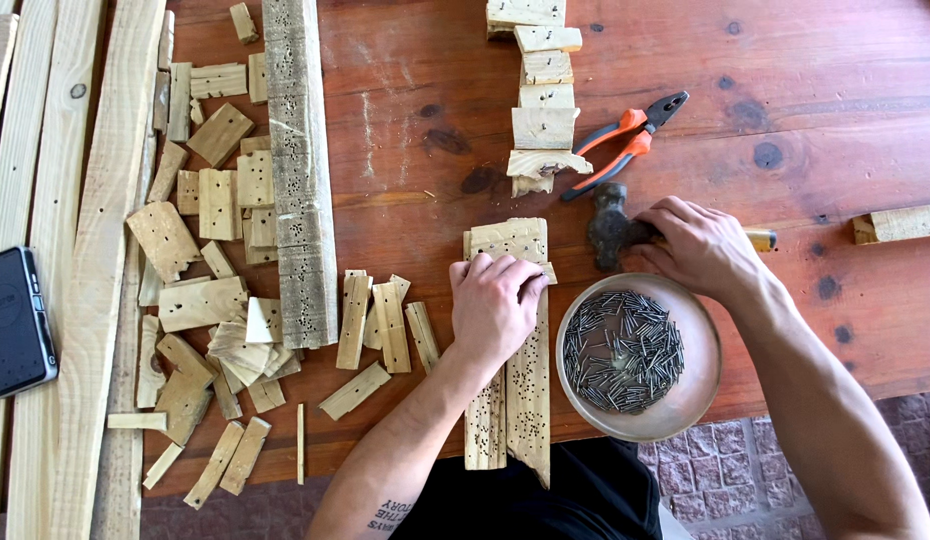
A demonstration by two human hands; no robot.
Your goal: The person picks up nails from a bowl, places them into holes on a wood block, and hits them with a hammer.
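Observation:
My left hand (493,305) presses down on a pair of long, hole-riddled wooden boards (527,400) that run toward me over the table's front edge, with a small wood piece under the fingers. My right hand (697,243) is closed around the handle of a hammer (613,228), whose dark head lies on the table just right of the boards' far end. A shallow metal bowl (697,395) full of small nails sits right below the right hand.
Orange-handled pliers (625,140) lie beyond the hammer. A row of small wood blocks (543,95) runs toward the far edge. Many wood offcuts (210,290) and a long holed plank (297,170) cover the left side, with long slats (105,250) and a dark phone (15,320) at far left.

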